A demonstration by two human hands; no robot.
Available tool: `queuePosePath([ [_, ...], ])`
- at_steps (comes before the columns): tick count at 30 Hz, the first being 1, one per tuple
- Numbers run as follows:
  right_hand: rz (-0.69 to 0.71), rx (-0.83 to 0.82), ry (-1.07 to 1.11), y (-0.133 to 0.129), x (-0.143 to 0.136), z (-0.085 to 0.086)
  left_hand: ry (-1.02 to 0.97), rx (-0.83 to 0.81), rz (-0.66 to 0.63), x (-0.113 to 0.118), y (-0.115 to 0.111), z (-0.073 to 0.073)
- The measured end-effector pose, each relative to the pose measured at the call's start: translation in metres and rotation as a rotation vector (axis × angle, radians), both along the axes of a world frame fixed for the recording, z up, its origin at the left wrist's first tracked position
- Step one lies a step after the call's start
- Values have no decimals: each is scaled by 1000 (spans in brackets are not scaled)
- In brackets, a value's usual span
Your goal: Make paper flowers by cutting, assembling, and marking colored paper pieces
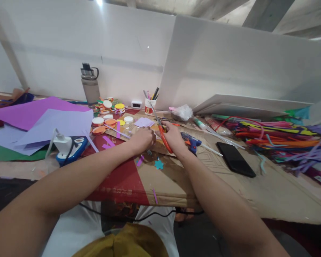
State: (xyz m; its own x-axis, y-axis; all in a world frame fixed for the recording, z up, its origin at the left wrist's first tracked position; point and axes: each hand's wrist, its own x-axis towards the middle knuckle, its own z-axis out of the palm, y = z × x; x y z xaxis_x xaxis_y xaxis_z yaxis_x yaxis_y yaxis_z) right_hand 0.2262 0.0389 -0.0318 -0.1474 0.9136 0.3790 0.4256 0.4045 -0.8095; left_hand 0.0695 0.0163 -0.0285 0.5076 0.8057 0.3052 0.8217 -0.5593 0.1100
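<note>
My left hand [142,139] is closed, its fingers pinched near the middle of the cardboard. A thin lavender paper strip [117,131] runs from the left into this hand, where the fingers hide its end. Close by on the right, my right hand [171,137] holds scissors with orange-red handles [164,140], their blades pointing up and away from me. A blue hot glue gun [193,142] lies just beyond the right wrist. Below the hands are a teal paper flower shape [158,164] and a purple paper scrap [140,160]. A stack of lavender paper pieces [144,122] lies behind them.
Round orange-and-white pieces [98,121], a bottle [90,85] and a cup of pens [150,106] stand toward the wall. Paper sheets [56,125] and a blue power socket [72,151] are left; a phone [235,159] and colourful strips [280,135] right.
</note>
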Motion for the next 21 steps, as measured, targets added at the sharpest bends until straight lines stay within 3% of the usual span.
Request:
queuePosePath([
  [4, 49, 3, 175, 3, 0, -4, -452, -54, 210, -13, 1, 19],
  [9, 58, -66, 325, 1, -3, -4, -908, -295, 223, -25, 2, 30],
  [16, 134, -115, 341, -8, -5, 1, -1061, -412, 119, -19, -5, 32],
  [21, 123, -164, 501, -12, -6, 4, -1274, -523, -32, -17, -3, 24],
])
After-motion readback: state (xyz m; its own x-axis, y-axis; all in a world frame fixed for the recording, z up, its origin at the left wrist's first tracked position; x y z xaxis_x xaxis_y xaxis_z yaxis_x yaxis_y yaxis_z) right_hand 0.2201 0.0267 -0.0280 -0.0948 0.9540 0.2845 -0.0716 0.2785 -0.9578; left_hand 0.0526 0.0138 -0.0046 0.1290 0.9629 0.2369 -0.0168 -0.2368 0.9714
